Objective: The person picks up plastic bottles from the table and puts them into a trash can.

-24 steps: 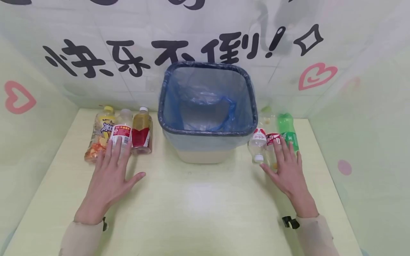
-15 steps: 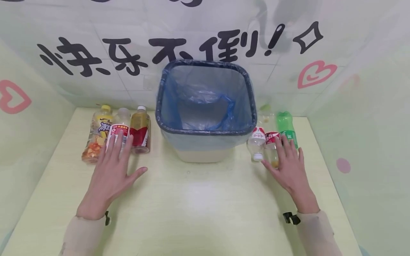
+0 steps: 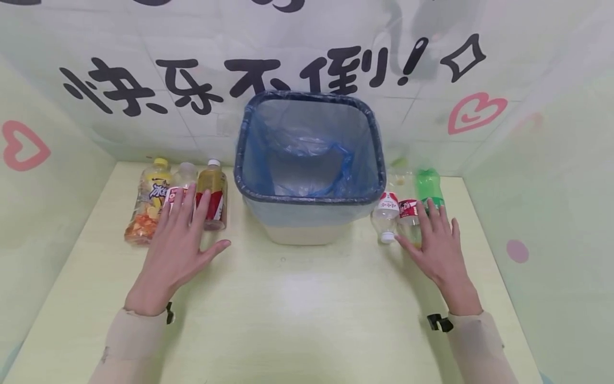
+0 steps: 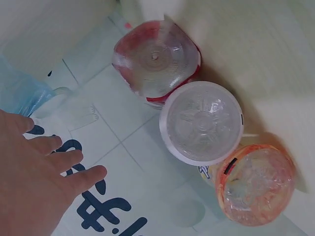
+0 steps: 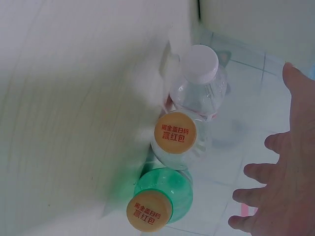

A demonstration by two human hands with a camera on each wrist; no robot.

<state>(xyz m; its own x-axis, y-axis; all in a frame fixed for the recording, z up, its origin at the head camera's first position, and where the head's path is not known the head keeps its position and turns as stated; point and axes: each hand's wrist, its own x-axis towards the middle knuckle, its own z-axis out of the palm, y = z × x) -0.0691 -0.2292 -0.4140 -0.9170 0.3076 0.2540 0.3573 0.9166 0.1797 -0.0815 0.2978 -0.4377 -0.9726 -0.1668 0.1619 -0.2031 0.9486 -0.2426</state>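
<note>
My left hand [image 3: 175,253], fingers spread, hovers over the front of three lying bottles on the left. These are a bottle with a yellow cap [image 3: 152,200], a clear bottle with a red-and-white label [image 3: 187,172] partly hidden by the fingers, and a red-labelled bottle with a white cap [image 3: 214,200]. In the left wrist view that hand [image 4: 39,182] is apart from their bases. My right hand [image 3: 441,253] is likewise spread above a clear white-capped bottle [image 3: 386,216], a clear red-labelled bottle [image 3: 408,208] and a green bottle [image 3: 428,184]. Neither hand holds anything.
A bin [image 3: 302,234] lined with a bluish plastic bag stands at the back centre, between the two bottle groups. The pale tabletop [image 3: 297,320] stretches in front of it. A printed sheet [image 3: 201,32] with black lettering covers the back wall.
My left hand has shifted forward and to the right, its fingers now reaching over the red-labelled bottle's front. The right hand has moved slightly right. The bottles and bin keep their places.
</note>
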